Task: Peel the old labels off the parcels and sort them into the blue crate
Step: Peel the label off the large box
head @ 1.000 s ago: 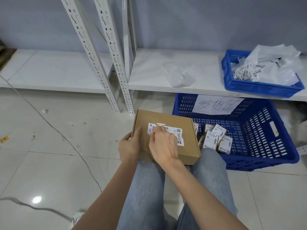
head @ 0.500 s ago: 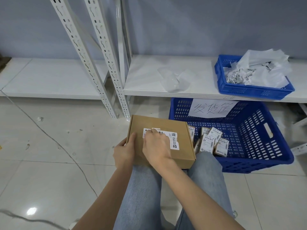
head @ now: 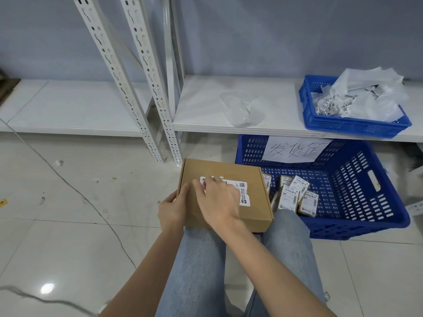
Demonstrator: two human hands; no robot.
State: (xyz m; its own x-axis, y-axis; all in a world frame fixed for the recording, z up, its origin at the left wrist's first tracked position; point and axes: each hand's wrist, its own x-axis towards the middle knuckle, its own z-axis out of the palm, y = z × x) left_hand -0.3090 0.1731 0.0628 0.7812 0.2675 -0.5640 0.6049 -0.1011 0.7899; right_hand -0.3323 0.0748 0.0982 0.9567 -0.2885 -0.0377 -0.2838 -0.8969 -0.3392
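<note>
A brown cardboard box (head: 225,193) is resting on the lap of a seated person in jeans, with the left hand (head: 173,209) gripping its near left edge. The right hand (head: 219,202) is lying over the white label (head: 242,191) on the box top, fingertips at the label's far left corner, though whether they are pinching it cannot be told. Just to the right, a large blue crate (head: 366,193) is sitting on the floor, holding several small labelled parcels (head: 295,197).

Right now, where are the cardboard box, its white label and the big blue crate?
cardboard box (head: 249,177): head view, bare top right.
white label (head: 243,192): head view, right end.
big blue crate (head: 366,179): head view, right inner wall.
</note>
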